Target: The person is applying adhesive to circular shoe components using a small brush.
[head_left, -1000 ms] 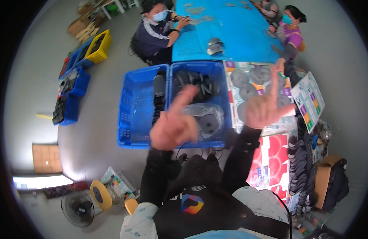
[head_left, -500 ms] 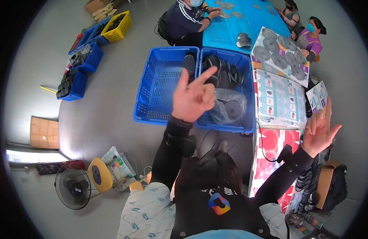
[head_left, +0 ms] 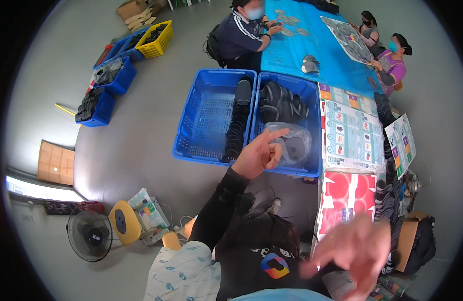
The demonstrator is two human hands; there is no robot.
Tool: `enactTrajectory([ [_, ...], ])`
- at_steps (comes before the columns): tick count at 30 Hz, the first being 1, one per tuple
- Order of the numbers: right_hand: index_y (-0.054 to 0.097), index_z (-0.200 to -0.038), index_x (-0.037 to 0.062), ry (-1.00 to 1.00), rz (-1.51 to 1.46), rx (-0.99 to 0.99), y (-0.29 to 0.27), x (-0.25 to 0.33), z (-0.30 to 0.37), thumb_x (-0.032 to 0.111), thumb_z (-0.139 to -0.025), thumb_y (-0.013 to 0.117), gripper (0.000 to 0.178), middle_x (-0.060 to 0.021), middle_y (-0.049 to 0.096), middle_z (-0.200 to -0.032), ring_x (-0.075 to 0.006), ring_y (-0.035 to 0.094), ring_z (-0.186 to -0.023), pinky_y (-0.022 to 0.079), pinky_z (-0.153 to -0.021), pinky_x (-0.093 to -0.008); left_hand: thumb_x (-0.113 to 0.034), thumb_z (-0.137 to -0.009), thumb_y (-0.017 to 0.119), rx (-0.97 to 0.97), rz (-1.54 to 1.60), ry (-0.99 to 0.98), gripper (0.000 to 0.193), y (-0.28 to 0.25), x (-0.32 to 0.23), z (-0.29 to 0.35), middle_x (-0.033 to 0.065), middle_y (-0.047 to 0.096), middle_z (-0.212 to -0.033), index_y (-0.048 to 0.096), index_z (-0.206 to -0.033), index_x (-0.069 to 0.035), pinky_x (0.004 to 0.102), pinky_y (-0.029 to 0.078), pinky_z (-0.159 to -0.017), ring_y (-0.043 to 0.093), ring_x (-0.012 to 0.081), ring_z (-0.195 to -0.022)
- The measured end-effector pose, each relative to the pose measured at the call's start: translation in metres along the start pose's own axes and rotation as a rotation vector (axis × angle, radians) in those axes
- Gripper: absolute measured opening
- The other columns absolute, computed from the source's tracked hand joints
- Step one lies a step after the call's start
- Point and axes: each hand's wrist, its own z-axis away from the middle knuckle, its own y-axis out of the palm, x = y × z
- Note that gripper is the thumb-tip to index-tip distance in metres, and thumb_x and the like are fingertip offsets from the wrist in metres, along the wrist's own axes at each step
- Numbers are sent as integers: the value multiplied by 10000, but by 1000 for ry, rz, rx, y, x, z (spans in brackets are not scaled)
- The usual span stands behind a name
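Observation:
My left hand (head_left: pixel 260 156) hangs over the near edge of the two blue crates, its index finger stretched out and nothing in it. Its fingertip is nearest to a clear plastic bag (head_left: pixel 304 134) with a round dark grey piece inside, in the right blue crate (head_left: pixel 315 113). Dark curved pieces (head_left: pixel 281 103) lie behind the bag. A row of stacked black pieces (head_left: pixel 236 128) runs along the right side of the left blue crate (head_left: pixel 183 118). My right hand (head_left: pixel 359 251), smeared by motion, is low over the near end of the red-and-white printed sheets (head_left: pixel 349 188); its fingers cannot be made out.
Beyond the crates stands a blue-covered table (head_left: pixel 286 52) with grey discs and a person at its left. Across it, another person holds a printed board (head_left: pixel 345 40) bearing discs. Stacked printed cards (head_left: pixel 354 130) lie right of the crates. A fan (head_left: pixel 93 236) stands at lower left.
My left hand has dropped lower, and my right hand has swung down toward my body. The disc-covered board has moved away from the card stack to the table's far right side.

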Motion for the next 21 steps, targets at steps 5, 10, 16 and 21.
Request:
enactTrajectory([
  [5,379,-1424,-43,283,305,-362,-22,-8,9,-92,-912,628,572,-232,557,-1326,-356,646,-1149,581,-882,-490,-497,-1130,251,-39,6,-1,672,-7,3,8,45,550,-715,373,-1562,3,269,389,-600,461,136,-556],
  [10,258,-1581,-18,810,472,-505,-54,-36,22,-151,-887,639,803,-251,412,-1544,-415,544,-1360,548,-995,-529,-501,-1127,270,-77,45,9,670,-36,10,18,45,568,-739,376,-1562,-3,271,399,-599,489,135,-567],
  [16,391,-1536,47,157,-69,437,-53,20,6,-64,-860,773,785,-334,630,-1285,-468,605,-1273,536,-1040,-584,-499,-1122,328,-93,108,-41,643,-45,20,17,39,587,-762,394,-1556,-29,271,402,-599,513,132,-578],
  [21,337,-1574,7,844,547,-380,-85,-77,43,175,-936,761,784,-253,485,-1512,-317,491,-1416,495,-1060,-421,-499,-1118,349,-151,148,-36,635,-53,24,17,36,598,-776,409,-1547,-35,266,407,-602,524,132,-593],
])
